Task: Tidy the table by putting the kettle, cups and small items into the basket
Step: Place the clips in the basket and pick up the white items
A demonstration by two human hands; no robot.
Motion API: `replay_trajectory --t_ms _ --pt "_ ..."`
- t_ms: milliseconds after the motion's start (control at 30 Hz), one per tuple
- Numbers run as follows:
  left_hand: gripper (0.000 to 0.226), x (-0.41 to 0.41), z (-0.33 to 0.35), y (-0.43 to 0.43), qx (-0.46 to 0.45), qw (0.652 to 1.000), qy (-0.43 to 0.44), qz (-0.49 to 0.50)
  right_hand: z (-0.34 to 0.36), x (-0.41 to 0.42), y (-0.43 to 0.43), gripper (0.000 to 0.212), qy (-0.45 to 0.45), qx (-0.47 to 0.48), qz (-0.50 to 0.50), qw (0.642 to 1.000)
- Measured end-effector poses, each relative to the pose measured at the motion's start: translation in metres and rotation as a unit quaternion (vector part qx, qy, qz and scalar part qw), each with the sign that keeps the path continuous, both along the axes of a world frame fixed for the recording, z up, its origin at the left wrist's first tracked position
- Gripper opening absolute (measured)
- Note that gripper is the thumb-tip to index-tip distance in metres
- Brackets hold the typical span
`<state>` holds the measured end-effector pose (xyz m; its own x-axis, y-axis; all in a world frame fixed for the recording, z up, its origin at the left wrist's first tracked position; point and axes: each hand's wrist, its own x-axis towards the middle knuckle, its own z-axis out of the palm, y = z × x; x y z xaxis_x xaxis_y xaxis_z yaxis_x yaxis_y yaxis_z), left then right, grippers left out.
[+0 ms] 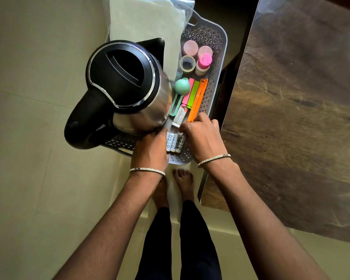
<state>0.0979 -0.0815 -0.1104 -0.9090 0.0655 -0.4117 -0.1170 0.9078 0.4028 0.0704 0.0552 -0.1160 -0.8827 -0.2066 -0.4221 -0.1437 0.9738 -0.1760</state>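
The steel electric kettle with a black lid and handle [127, 85] stands in the grey perforated plastic basket [216, 63], filling its 9 o'clock side. The left hand [152, 146] presses against the kettle's base at 5 o'clock, its fingers hidden, so I cannot tell its grip. The right hand [202, 136] curls over the white batteries [175, 141] below the orange plastic clip [198, 98]; whether it holds any, I cannot tell. The brown wooden table [291, 98] lies at the basket's 3 o'clock.

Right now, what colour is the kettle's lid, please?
The kettle's lid is black, in the head view.

Left half of basket [220, 63] beneath kettle [125, 77]; plastic bag [146, 23] past top edge.
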Motion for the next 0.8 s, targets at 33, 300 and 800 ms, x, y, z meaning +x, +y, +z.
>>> replay_trajectory --t_ms 33,300,800 --pt "0.065 0.0 0.0 0.0 0.0 1.0 -0.003 0.001 0.0 0.0 0.0 0.026 0.0 0.002 0.003 1.0" --pt "0.055 0.003 0.004 -0.001 -0.041 0.999 -0.001 -0.006 -0.002 0.003 0.001 0.023 0.033 -0.021 0.006 0.999" --pt "0.03 0.038 0.06 -0.006 0.073 0.986 0.101 0.109 0.05 0.053 0.032 0.021 0.223 -0.224 -0.188 0.93"
